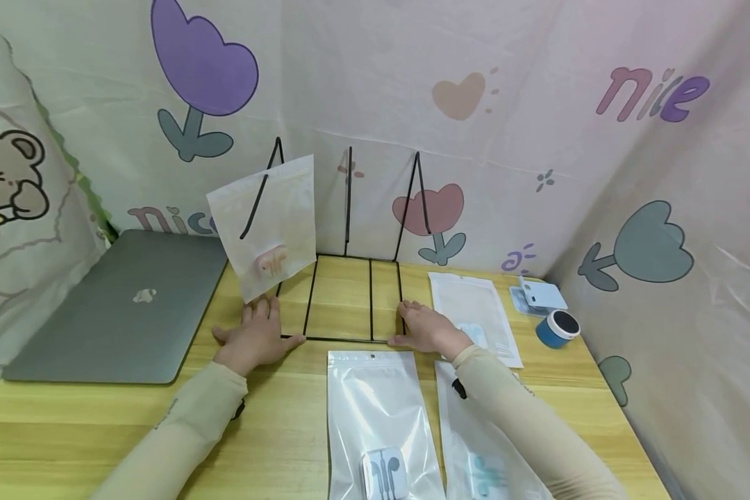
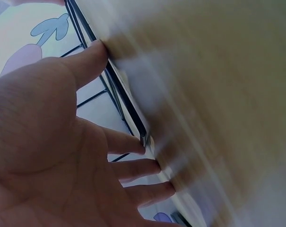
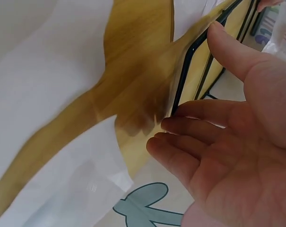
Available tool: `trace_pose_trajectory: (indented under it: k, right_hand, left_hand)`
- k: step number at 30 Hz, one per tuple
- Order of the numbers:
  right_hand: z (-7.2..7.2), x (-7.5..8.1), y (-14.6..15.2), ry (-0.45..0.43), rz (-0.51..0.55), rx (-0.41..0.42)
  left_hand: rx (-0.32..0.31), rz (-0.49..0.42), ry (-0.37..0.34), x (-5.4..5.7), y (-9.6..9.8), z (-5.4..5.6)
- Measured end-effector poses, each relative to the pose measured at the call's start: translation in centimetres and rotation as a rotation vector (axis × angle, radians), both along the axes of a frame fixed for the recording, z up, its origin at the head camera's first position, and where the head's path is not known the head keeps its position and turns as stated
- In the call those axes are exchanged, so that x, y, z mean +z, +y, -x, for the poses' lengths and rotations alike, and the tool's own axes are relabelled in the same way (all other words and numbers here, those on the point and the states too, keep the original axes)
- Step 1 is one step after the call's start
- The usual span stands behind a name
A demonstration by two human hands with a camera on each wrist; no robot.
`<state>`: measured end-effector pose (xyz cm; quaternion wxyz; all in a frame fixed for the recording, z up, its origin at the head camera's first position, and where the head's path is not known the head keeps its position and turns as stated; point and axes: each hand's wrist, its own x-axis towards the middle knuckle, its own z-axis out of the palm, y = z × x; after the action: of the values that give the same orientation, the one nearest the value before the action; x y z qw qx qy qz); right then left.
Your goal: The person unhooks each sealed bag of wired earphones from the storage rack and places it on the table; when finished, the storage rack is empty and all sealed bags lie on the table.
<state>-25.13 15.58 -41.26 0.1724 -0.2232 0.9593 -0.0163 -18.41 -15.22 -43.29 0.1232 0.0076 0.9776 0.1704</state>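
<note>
A black wire rack (image 1: 337, 339) with upright prongs stands flat on the wooden table against the backdrop. From its left prong hangs a white zip pouch (image 1: 287, 208) with pink earphones showing through. My left hand (image 1: 253, 337) is at the rack's front left corner, fingers spread, thumb against the front bar (image 2: 126, 97). At the front right corner my right hand (image 1: 428, 329) touches the frame, its thumb near the front bar and its fingers along the side (image 3: 180, 85). Neither hand curls round the wire.
Left of the rack lies a closed grey laptop (image 1: 119, 312). White pouches with earphones lie in front (image 1: 375, 389), under the right forearm (image 1: 462, 423) and at the right (image 1: 475, 298). A blue jar (image 1: 555, 335) and a small white device (image 1: 542, 295) are at the far right.
</note>
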Motion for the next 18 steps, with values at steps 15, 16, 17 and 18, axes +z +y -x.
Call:
trace_pose_trajectory:
  k: [15,16,17,18]
  right_hand:
    - [0.09,-0.06,-0.4,-0.004,0.035,-0.048]
    - [0.09,-0.11,-0.38,-0.002,0.037,-0.05]
    - [0.1,-0.15,-0.35,0.0,0.037,-0.053]
    - [0.12,-0.17,-0.3,0.0,0.037,-0.056]
  left_hand:
    - [-0.002,-0.014,0.009,-0.14,-0.19,0.09]
    - [-0.006,-0.014,0.011,-0.13,-0.24,0.1]
    - [-0.012,-0.015,0.014,-0.06,-0.31,0.1]
    - [-0.019,-0.017,0.018,-0.02,-0.4,0.14]
